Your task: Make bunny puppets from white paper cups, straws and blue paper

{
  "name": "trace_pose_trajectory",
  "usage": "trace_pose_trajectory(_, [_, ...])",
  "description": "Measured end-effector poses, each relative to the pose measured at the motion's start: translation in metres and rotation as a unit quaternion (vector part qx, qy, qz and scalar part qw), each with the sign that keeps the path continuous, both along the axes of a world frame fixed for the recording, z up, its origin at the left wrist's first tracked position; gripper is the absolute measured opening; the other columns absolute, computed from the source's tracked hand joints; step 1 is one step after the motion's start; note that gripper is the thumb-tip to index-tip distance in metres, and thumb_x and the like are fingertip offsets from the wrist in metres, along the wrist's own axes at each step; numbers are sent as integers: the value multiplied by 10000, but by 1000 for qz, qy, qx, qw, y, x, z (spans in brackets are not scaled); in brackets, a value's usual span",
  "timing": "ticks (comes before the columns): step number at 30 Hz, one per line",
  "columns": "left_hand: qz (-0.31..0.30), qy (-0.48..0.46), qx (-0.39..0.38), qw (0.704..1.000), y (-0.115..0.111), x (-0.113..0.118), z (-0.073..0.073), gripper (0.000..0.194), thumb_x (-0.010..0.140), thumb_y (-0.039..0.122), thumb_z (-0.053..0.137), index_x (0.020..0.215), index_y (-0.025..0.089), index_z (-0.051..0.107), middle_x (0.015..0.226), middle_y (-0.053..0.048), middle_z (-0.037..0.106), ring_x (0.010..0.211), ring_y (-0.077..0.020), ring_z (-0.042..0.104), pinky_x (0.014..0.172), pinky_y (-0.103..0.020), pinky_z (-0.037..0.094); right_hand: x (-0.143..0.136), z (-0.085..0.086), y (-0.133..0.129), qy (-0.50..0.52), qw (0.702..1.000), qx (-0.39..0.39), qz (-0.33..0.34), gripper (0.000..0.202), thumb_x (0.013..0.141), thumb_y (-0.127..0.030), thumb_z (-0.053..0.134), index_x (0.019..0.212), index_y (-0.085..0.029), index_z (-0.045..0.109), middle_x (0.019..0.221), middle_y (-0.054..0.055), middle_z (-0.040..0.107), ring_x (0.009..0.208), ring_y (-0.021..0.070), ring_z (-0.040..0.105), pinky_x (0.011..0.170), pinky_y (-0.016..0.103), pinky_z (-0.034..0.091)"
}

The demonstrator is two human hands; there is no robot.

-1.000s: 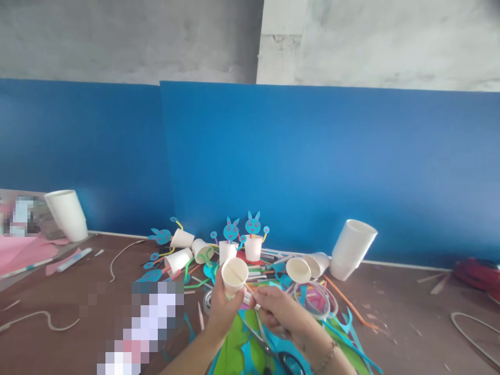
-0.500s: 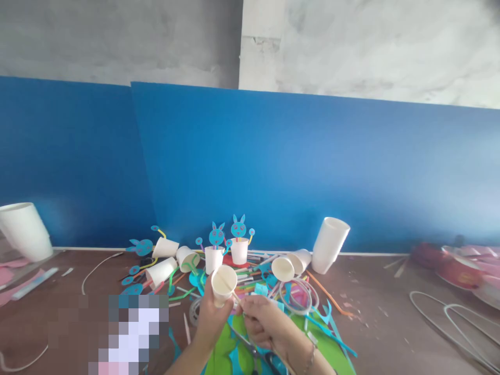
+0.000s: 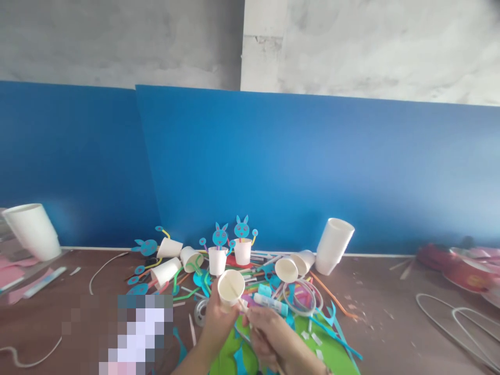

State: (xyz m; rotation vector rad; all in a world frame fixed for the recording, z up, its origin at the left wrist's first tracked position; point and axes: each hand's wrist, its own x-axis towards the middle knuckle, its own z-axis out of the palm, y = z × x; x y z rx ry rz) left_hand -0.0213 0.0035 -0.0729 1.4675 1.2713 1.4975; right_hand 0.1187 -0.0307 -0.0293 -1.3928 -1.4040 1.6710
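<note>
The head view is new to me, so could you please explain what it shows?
There is no robot: a camera worn on a person's head looks forward and down at two bare hands. The left hand holds a white cup, its mouth towards the camera. The right hand grips a thin pale stick at the cup's side. On the brown table lie green paper, a white-and-blue tube and more cups, two upright with blue rabbit faces.

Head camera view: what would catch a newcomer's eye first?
Probably the broad blue panelling spanning the view behind the brown table. Next, low at centre, two blue paper rabbit heads above upright white paper cups. Nearest, the left hand holds an open white paper cup while the right hand grips a thin pale stick.
</note>
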Motion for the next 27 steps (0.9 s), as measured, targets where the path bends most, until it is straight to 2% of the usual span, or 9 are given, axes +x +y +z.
trace_pose_trajectory(3, [8, -28, -12, 999, 1, 0, -1, 522, 669, 324, 595, 1172, 193, 544, 921, -69, 685, 910, -262, 638, 834, -389, 505, 22, 8, 0, 40, 997, -44, 43, 306, 828, -439, 349, 789, -195, 529, 311, -87, 364, 242, 85, 219, 294, 201, 179])
trace_pose_trajectory(7, [26, -46, -27, 998, 1, -1, -1, 549, 679, 342, 631, 1194, 194, 515, 994, -77, 681, 929, -253, 645, 827, -367, 514, 51, 19, -2, -119, 989, 15, 81, 213, 835, -348, 403, 770, -196, 538, 368, -59, 495, 260, 73, 292, 324, 189, 222])
trace_pose_trajectory(12, [74, -81, -30, 994, 6, -2, -1, 583, 685, 388, 670, 1198, 181, 486, 1016, -92, 674, 911, -239, 655, 817, -346, 515, 72, 23, 4, -301, 927, 210, 82, 299, 905, -278, 394, 645, -219, 530, 491, -29, 511, 476, 125, 484, 489, 253, 350])
trace_pose_trajectory(16, [125, -112, -28, 985, 11, -2, -4, 674, 632, 451, 710, 1196, 161, 479, 996, -121, 681, 870, -260, 667, 774, -360, 529, 79, 18, 10, -396, 875, 272, 54, 273, 872, -186, 427, 698, -212, 636, 718, 71, 656, 683, 229, 601, 618, 345, 417])
trace_pose_trajectory(19, [92, -96, -39, 990, 8, -1, -1, 643, 623, 432, 720, 1172, 165, 518, 990, -124, 698, 883, -281, 672, 765, -374, 534, 70, 8, 6, -449, 829, 333, 4, 363, 793, -93, 451, 1063, -211, 663, 1153, 148, 633, 1055, 332, 568, 873, 441, 422])
trace_pose_trajectory(20, [72, -85, -43, 993, 5, -1, 1, 608, 629, 416, 718, 1156, 171, 538, 1000, -123, 700, 894, -283, 672, 771, -374, 533, 65, 3, 2, -459, 812, 358, 26, 452, 758, -68, 463, 1149, -221, 631, 1227, 134, 603, 1121, 328, 540, 926, 440, 411])
trace_pose_trajectory(22, [35, -63, -51, 996, 0, 1, 7, 556, 637, 393, 711, 1126, 173, 567, 981, -121, 707, 880, -280, 675, 762, -371, 537, 52, -12, -7, -446, 799, 386, 121, 541, 670, -36, 509, 1164, -227, 615, 1194, 95, 632, 1108, 295, 564, 939, 388, 431])
trace_pose_trajectory(23, [18, -55, -52, 997, -2, 1, 10, 544, 638, 390, 707, 1117, 169, 574, 956, -120, 710, 854, -278, 677, 746, -370, 541, 45, -21, -11, -449, 787, 391, 162, 472, 673, -63, 546, 1106, -228, 634, 1101, 85, 666, 1019, 288, 607, 881, 371, 466])
trace_pose_trajectory(27, [-20, -44, -46, 998, -7, 3, 17, 510, 669, 399, 674, 1109, 162, 573, 919, -115, 711, 801, -258, 677, 725, -362, 550, 27, -54, -14, -529, 716, 425, 162, 344, 736, -114, 565, 1040, -256, 643, 874, 69, 702, 829, 294, 654, 728, 364, 498])
